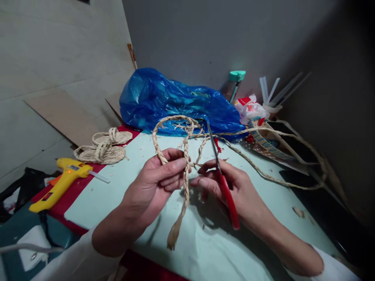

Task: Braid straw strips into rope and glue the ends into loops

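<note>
My left hand (161, 175) pinches a braided straw cord (186, 181) between thumb and fingers. The cord curls up into a loop above the hand, and its frayed end hangs down over the pale green sheet (117, 203). In my right hand (231, 183) are red-handled scissors (228, 199), their blades pointing up and away, close to the right of the cord. The blades do not touch the part of the cord that my left hand pinches. More braid runs from the loop to the right in a long curve.
Behind the hands lies a blue plastic bag (175, 97). Two woven straw slippers (107, 150) and a yellow glue gun (61, 181) lie at left. At right are a cup of glue sticks (272, 108), a tray (272, 146) and a dark flat object (322, 210).
</note>
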Demonstrator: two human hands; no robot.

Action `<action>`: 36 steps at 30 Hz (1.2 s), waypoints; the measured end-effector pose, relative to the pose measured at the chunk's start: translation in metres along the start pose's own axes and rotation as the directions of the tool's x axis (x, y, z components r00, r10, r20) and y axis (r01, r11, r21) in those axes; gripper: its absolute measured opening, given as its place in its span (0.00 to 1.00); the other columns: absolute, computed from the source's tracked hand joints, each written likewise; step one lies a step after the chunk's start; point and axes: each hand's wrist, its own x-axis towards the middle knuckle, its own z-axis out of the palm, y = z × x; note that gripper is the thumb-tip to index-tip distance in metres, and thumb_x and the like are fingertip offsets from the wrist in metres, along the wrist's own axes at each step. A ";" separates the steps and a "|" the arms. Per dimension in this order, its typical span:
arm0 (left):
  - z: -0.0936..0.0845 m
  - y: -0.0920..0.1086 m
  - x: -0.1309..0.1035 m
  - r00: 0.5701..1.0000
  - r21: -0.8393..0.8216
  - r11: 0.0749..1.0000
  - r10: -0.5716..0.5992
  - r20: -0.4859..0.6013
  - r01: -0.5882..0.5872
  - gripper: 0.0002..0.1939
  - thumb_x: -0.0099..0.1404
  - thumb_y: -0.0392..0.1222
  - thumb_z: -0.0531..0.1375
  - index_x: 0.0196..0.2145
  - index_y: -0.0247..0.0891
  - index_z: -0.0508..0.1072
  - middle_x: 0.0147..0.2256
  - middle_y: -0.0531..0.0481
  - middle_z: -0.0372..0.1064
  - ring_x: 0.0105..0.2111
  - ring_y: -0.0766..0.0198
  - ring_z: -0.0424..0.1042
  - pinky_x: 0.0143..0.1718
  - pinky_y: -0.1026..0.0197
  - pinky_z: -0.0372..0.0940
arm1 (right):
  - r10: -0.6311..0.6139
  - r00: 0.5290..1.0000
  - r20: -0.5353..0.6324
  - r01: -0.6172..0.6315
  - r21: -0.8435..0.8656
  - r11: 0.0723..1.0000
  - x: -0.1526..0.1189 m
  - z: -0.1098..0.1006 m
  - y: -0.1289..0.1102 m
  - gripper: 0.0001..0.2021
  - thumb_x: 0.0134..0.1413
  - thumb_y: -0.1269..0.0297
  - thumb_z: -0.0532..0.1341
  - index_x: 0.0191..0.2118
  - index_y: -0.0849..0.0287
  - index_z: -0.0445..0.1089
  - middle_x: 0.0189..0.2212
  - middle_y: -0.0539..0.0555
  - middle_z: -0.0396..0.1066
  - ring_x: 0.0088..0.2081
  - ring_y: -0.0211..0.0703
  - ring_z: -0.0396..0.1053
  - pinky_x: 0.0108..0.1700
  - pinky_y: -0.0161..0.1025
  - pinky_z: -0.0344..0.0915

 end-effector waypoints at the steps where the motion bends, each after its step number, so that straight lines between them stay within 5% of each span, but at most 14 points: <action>1: 0.001 -0.001 0.001 1.000 0.004 1.000 0.014 0.004 -0.014 0.04 0.56 0.29 0.65 0.30 0.34 0.74 0.23 0.56 0.56 0.19 0.78 0.44 0.19 0.76 0.49 | 0.030 0.999 0.044 -0.035 0.121 0.992 0.000 0.003 -0.001 0.16 0.51 0.54 0.67 0.38 0.59 0.66 0.30 0.52 0.74 0.27 0.39 0.71 0.30 0.35 0.67; 6: 0.013 -0.006 0.001 0.998 0.096 0.993 0.064 0.029 -0.067 0.04 0.58 0.31 0.66 0.32 0.35 0.75 0.24 0.56 0.62 0.18 0.79 0.48 0.18 0.76 0.51 | 0.087 0.988 0.130 -0.132 0.396 0.909 -0.004 0.009 -0.004 0.17 0.43 0.60 0.73 0.35 0.60 0.66 0.22 0.44 0.67 0.19 0.29 0.61 0.22 0.28 0.59; 9: 0.021 -0.008 0.000 0.997 0.151 0.986 0.068 0.022 -0.071 0.05 0.56 0.33 0.67 0.31 0.35 0.75 0.24 0.56 0.63 0.18 0.79 0.50 0.19 0.75 0.54 | 0.061 0.995 0.080 -0.091 0.446 0.890 -0.006 0.006 -0.003 0.16 0.49 0.57 0.69 0.36 0.59 0.65 0.18 0.42 0.64 0.15 0.27 0.54 0.17 0.27 0.52; 12: 0.027 -0.009 -0.001 0.992 0.189 0.974 0.129 -0.002 -0.126 0.06 0.56 0.34 0.68 0.31 0.35 0.75 0.22 0.58 0.62 0.17 0.79 0.53 0.23 0.72 0.61 | 0.028 0.999 0.037 -0.042 0.455 0.890 -0.006 0.005 -0.004 0.14 0.54 0.55 0.66 0.37 0.59 0.66 0.20 0.44 0.67 0.17 0.29 0.59 0.19 0.28 0.55; 17: 0.032 -0.010 0.001 0.968 0.266 0.936 0.248 -0.035 -0.230 0.07 0.55 0.35 0.68 0.32 0.35 0.75 0.26 0.53 0.69 0.22 0.73 0.64 0.25 0.70 0.63 | -0.009 0.997 -0.081 0.044 0.440 0.897 -0.007 0.010 -0.008 0.17 0.44 0.57 0.72 0.33 0.60 0.66 0.27 0.47 0.69 0.25 0.32 0.65 0.29 0.31 0.65; 21: 0.030 -0.012 0.002 0.952 0.313 0.914 0.297 -0.077 -0.259 0.08 0.55 0.37 0.68 0.32 0.36 0.74 0.25 0.55 0.66 0.21 0.74 0.60 0.23 0.69 0.59 | 0.024 1.000 0.009 -0.026 0.482 0.876 -0.012 0.013 -0.010 0.17 0.52 0.53 0.67 0.38 0.58 0.64 0.27 0.48 0.70 0.24 0.34 0.66 0.25 0.30 0.62; 26: 0.025 -0.016 0.002 0.973 0.319 0.925 0.229 -0.035 -0.206 0.08 0.55 0.38 0.68 0.33 0.36 0.75 0.26 0.53 0.68 0.24 0.71 0.62 0.28 0.67 0.58 | 0.001 0.998 0.059 -0.023 0.384 0.923 -0.017 0.016 -0.011 0.17 0.50 0.56 0.69 0.31 0.58 0.60 0.18 0.41 0.58 0.18 0.28 0.56 0.21 0.29 0.56; 36: 0.021 -0.010 -0.003 0.995 0.237 0.967 0.085 0.057 -0.096 0.13 0.53 0.42 0.70 0.37 0.38 0.80 0.30 0.51 0.71 0.27 0.70 0.65 0.29 0.68 0.59 | 0.044 0.978 0.204 -0.108 0.319 0.941 -0.021 0.018 -0.013 0.17 0.50 0.57 0.68 0.29 0.58 0.59 0.16 0.41 0.57 0.17 0.28 0.53 0.18 0.29 0.48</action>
